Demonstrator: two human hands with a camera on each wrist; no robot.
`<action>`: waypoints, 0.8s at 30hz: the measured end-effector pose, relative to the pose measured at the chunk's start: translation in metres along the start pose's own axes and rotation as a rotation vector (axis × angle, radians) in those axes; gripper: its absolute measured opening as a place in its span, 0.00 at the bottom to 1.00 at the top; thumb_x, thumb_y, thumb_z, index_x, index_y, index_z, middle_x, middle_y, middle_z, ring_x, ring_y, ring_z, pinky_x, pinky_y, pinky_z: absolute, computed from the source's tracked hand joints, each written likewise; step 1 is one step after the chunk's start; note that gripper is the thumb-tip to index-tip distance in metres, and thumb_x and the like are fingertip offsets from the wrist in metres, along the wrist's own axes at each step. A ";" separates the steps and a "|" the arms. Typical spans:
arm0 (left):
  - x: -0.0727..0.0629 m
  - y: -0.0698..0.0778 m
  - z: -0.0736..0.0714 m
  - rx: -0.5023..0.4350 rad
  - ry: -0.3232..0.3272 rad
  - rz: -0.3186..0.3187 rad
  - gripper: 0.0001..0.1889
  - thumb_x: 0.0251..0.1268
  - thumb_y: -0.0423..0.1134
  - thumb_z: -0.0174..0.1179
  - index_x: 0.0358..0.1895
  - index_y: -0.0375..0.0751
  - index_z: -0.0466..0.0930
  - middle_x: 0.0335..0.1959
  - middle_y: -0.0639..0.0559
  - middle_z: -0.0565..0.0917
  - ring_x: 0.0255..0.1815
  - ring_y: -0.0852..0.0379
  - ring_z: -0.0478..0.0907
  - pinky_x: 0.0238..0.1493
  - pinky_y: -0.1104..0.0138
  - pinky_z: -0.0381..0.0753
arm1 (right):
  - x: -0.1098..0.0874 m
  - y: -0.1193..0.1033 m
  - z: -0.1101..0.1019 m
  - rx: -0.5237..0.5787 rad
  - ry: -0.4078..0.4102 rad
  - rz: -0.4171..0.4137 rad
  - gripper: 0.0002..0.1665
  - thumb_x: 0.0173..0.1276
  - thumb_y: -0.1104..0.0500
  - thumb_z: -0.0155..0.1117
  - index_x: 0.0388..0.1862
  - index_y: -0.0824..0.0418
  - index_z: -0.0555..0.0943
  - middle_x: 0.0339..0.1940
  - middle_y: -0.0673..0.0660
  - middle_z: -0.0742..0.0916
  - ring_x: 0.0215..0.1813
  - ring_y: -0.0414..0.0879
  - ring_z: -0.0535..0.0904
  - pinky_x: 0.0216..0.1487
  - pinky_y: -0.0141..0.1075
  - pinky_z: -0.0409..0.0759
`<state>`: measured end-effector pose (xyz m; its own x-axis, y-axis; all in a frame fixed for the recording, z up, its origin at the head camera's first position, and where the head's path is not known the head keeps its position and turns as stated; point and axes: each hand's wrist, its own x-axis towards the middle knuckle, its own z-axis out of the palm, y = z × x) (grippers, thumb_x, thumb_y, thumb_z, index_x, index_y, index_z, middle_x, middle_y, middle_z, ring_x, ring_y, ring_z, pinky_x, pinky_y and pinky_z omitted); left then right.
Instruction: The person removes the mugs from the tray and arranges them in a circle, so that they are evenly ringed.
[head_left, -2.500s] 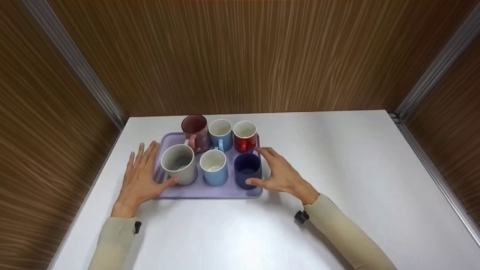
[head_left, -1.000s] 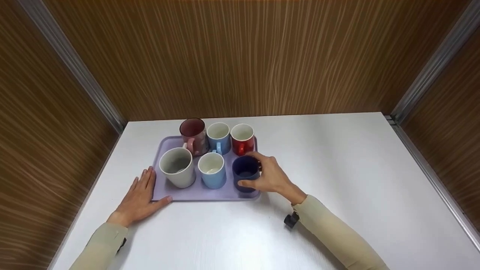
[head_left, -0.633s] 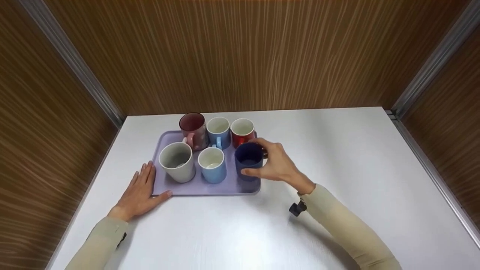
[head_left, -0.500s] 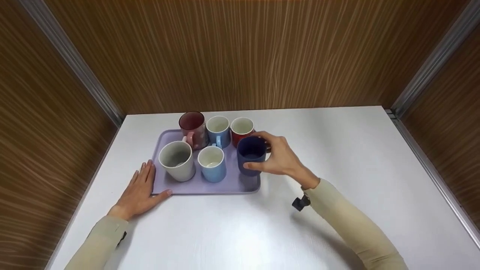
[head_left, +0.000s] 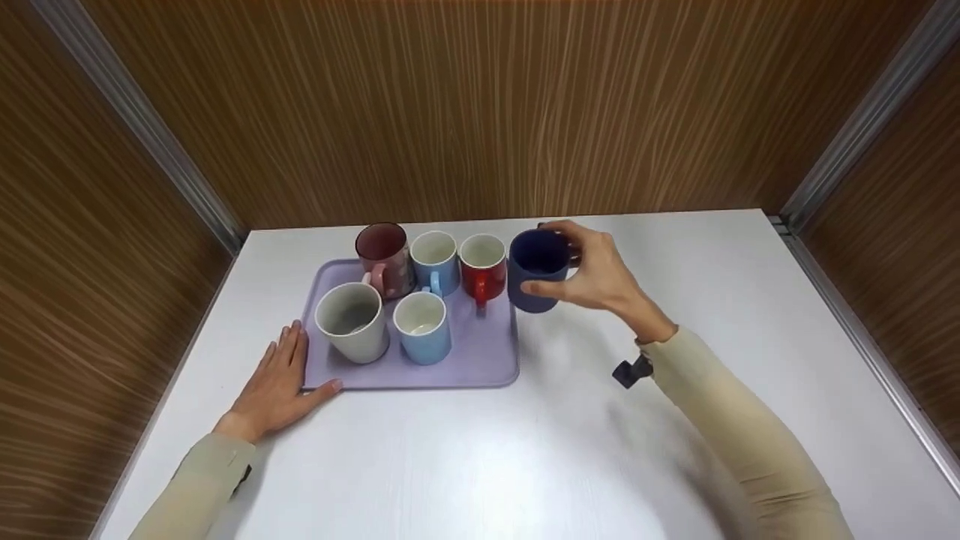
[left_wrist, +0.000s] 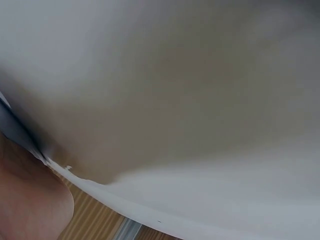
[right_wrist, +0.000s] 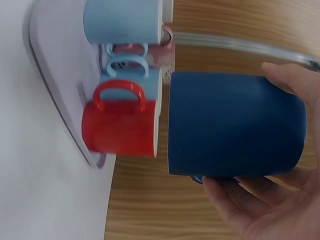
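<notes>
My right hand (head_left: 600, 274) grips a dark blue mug (head_left: 534, 289) round its body, thumb on the near side and fingers on the far side. The mug is raised just beyond the right edge of the lilac tray (head_left: 480, 367); in the right wrist view the blue mug (right_wrist: 235, 125) fills the middle, with part of its handle showing below. My left hand (head_left: 274, 394) lies flat at the tray's front left corner, thumb along the front edge. On the tray stand a red mug (head_left: 484, 281), nearest the held one, two light blue mugs, a white mug (head_left: 356, 330) and a pink mug (head_left: 394, 274).
The tray lies on a white table (head_left: 465, 457). A wood-grain panel (head_left: 480, 112) rises behind it, with side panels at left and right joined by metal rails (head_left: 142, 112). The front right of the tray is bare.
My right hand has closed on the dark blue mug, lifted it from the tray's front right corner and carried it up, back and right. My left hand slid nearer to the tray's front left corner.
</notes>
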<state>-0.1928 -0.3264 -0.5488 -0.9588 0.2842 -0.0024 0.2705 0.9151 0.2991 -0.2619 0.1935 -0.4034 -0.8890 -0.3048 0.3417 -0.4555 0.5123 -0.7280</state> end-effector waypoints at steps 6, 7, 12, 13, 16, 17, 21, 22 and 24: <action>0.000 -0.001 0.000 -0.003 -0.002 -0.001 0.61 0.72 0.72 0.57 0.84 0.23 0.42 0.88 0.29 0.40 0.89 0.30 0.36 0.87 0.39 0.41 | 0.003 0.011 -0.019 -0.023 0.036 0.043 0.46 0.52 0.49 0.89 0.68 0.60 0.81 0.57 0.59 0.90 0.53 0.57 0.89 0.53 0.52 0.89; -0.001 -0.001 0.000 -0.003 -0.003 -0.001 0.61 0.72 0.72 0.57 0.84 0.23 0.42 0.88 0.29 0.40 0.89 0.31 0.36 0.87 0.39 0.41 | 0.004 0.013 -0.022 -0.029 0.042 0.049 0.45 0.52 0.49 0.88 0.68 0.59 0.80 0.58 0.60 0.90 0.54 0.57 0.89 0.54 0.52 0.89; -0.001 -0.001 0.000 -0.008 0.002 0.002 0.61 0.72 0.72 0.57 0.84 0.22 0.42 0.88 0.28 0.40 0.89 0.30 0.37 0.87 0.38 0.41 | 0.006 0.026 -0.037 -0.065 0.074 0.069 0.46 0.53 0.48 0.88 0.68 0.60 0.80 0.60 0.62 0.89 0.57 0.58 0.88 0.58 0.56 0.87; -0.001 -0.001 0.000 -0.009 0.005 0.003 0.61 0.72 0.71 0.57 0.84 0.22 0.42 0.88 0.28 0.40 0.89 0.29 0.37 0.87 0.38 0.42 | 0.007 0.029 -0.040 -0.071 0.082 0.073 0.46 0.52 0.48 0.88 0.69 0.61 0.80 0.60 0.62 0.89 0.58 0.59 0.87 0.59 0.57 0.87; -0.001 0.000 0.000 -0.007 0.015 0.009 0.61 0.72 0.71 0.58 0.84 0.22 0.43 0.88 0.28 0.41 0.89 0.29 0.38 0.87 0.38 0.42 | 0.008 0.039 -0.049 -0.079 0.105 0.086 0.47 0.52 0.49 0.88 0.69 0.62 0.79 0.61 0.63 0.88 0.60 0.60 0.87 0.62 0.59 0.85; -0.001 0.000 0.000 -0.007 0.019 0.010 0.61 0.72 0.71 0.58 0.84 0.22 0.43 0.88 0.28 0.41 0.89 0.29 0.38 0.87 0.38 0.43 | 0.009 0.043 -0.051 -0.082 0.111 0.092 0.47 0.52 0.49 0.88 0.69 0.62 0.79 0.62 0.63 0.88 0.60 0.61 0.87 0.62 0.59 0.85; -0.002 0.001 -0.001 0.000 0.022 0.007 0.61 0.72 0.71 0.58 0.84 0.22 0.44 0.88 0.29 0.42 0.89 0.30 0.38 0.87 0.38 0.43 | 0.008 0.059 -0.058 -0.081 0.126 0.122 0.46 0.54 0.50 0.88 0.69 0.63 0.79 0.63 0.64 0.87 0.62 0.63 0.86 0.63 0.62 0.84; -0.002 0.002 0.000 0.001 0.023 0.009 0.61 0.72 0.71 0.58 0.84 0.22 0.44 0.88 0.29 0.42 0.89 0.30 0.38 0.87 0.38 0.43 | 0.008 0.063 -0.059 -0.081 0.129 0.132 0.46 0.54 0.50 0.88 0.69 0.63 0.79 0.63 0.65 0.87 0.62 0.64 0.86 0.64 0.62 0.84; -0.001 0.001 0.000 0.000 0.025 0.010 0.60 0.72 0.70 0.58 0.84 0.22 0.45 0.88 0.28 0.42 0.89 0.29 0.39 0.87 0.38 0.43 | 0.007 0.070 -0.061 -0.086 0.134 0.156 0.47 0.54 0.50 0.88 0.70 0.63 0.78 0.63 0.66 0.87 0.63 0.65 0.85 0.64 0.63 0.83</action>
<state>-0.1911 -0.3256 -0.5482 -0.9580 0.2858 0.0241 0.2797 0.9124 0.2988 -0.3030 0.2760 -0.4163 -0.9448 -0.1096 0.3088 -0.3089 0.6130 -0.7272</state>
